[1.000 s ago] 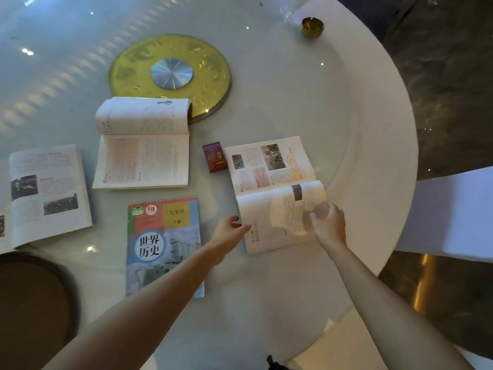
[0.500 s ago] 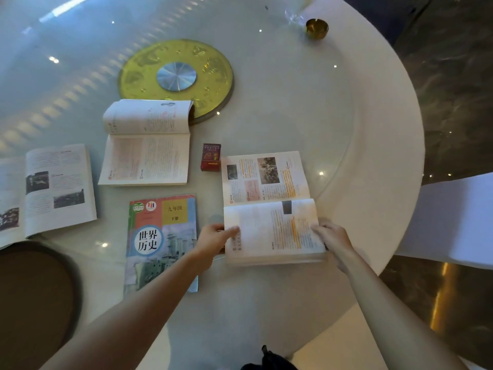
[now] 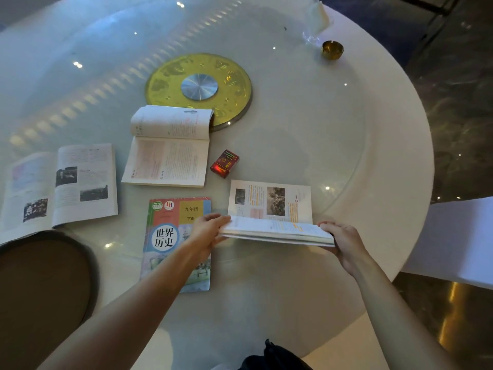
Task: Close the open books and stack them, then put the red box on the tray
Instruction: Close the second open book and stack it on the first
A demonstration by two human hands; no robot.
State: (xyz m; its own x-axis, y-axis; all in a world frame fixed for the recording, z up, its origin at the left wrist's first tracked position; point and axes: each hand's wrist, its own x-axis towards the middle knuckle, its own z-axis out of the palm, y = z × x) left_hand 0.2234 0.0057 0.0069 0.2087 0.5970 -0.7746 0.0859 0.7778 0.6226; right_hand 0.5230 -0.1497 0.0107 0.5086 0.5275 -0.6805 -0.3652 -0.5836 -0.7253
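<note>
Near the tabletop's right edge, both hands, left hand (image 3: pixel 206 231) and right hand (image 3: pixel 344 243), pinch the half-folded illustrated paper textbook (image 3: pixel 272 212), apparently mid-closing. Next: fold it flat, then stack it on the closed blue-covered history book (image 3: pixel 170 252). Small red cardboard box (image 3: pixel 224 163) lies mid-table, brown round tray (image 3: pixel 40 284) at the left edge.

Left hand (image 3: pixel 206 232): grips the half-folded book's (image 3: pixel 274 222) left edge.
Right hand (image 3: pixel 344 243): grips its right corner.
Red box (image 3: pixel 224 163): just beyond it.
</note>
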